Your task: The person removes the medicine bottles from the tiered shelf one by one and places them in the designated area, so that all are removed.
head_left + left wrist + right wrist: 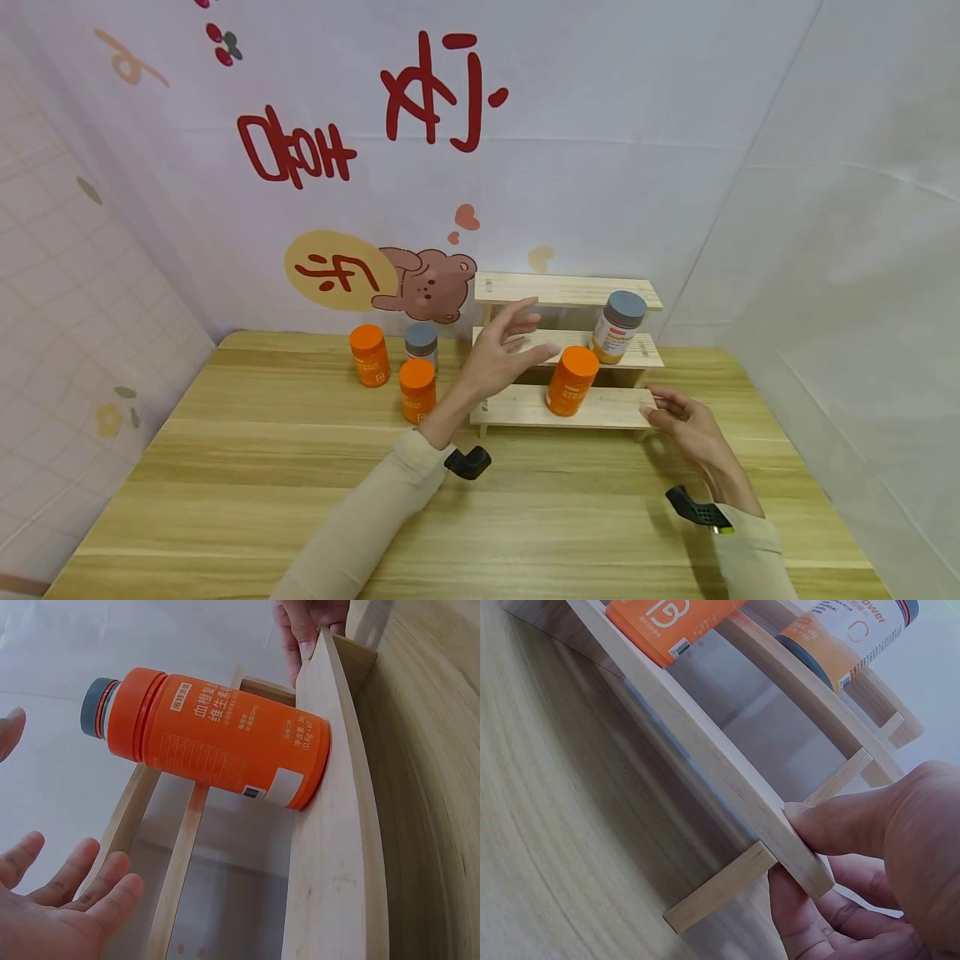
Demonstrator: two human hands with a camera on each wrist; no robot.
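An orange bottle [573, 382] stands on the lowest step of a three-step wooden shelf [517, 407]. My left hand [498, 354] hovers at the left of this bottle, fingers spread and holding nothing; in the left wrist view a gap shows between the fingers [90, 892] and the bottle [225, 742]. At the shelf's right end, my right hand [690, 429] pinches the lowest board, thumb [832, 821] on top and fingers underneath. On the middle step, toward the right, is a grey-capped bottle [618, 327] with a white and yellow label.
Left of the shelf, two more orange bottles [370, 357] and a grey-capped bottle [422, 342] stand on the wooden table [247, 467]. The grey-capped one is partly hidden by the nearer orange bottle [417, 390]. A printed cloth [600, 150] hangs behind the table.
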